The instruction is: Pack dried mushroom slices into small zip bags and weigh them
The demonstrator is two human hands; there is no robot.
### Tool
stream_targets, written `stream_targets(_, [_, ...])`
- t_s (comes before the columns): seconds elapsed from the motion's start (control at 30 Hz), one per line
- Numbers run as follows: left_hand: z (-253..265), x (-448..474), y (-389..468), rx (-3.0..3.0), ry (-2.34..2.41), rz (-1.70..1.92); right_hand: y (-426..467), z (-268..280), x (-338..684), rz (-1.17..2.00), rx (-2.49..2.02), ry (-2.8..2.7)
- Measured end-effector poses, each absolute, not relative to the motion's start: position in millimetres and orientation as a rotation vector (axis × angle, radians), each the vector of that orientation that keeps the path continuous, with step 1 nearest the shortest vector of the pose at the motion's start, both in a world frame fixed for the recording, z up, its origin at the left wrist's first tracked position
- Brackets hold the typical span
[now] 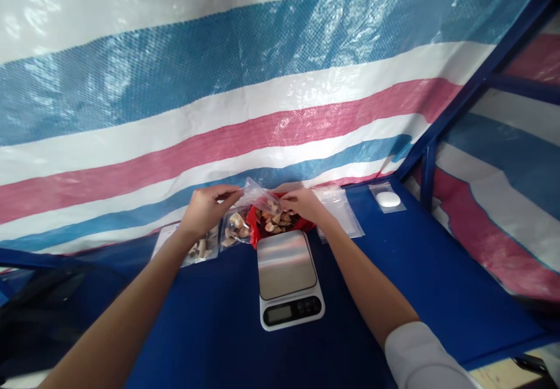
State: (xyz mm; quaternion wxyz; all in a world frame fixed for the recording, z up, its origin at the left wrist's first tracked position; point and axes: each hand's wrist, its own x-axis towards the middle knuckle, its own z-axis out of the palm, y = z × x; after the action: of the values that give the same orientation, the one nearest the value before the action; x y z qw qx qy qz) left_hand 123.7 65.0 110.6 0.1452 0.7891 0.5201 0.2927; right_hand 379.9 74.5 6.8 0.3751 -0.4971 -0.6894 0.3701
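Note:
A small clear plastic bag is stretched between my two hands, above a red bag. My left hand pinches the clear bag at its left end. At the opposite end, the fingers of my right hand are closed on the clear bag; whether they also grip a piece is too small to tell. The red bag lies open and holds many brown and tan dried pieces. Directly in front of it is a white kitchen scale with a bare metal plate.
Left of the red bag lie clear bags of pale pieces. Flat clear bags rest to the right, and a bag with a white oval item lies farther right. A striped tarp rises behind the blue table.

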Motion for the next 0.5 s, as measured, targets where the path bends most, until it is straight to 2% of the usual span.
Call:
stream_targets(0.23, [110, 126, 63, 2.223, 1.416, 0.887, 72, 7, 392, 1.194, -1.191, -1.609])
stream_targets(0.5, [118, 144, 59, 2.144, 1.329, 0.915, 61, 14, 407, 1.303, -1.139, -1.422])
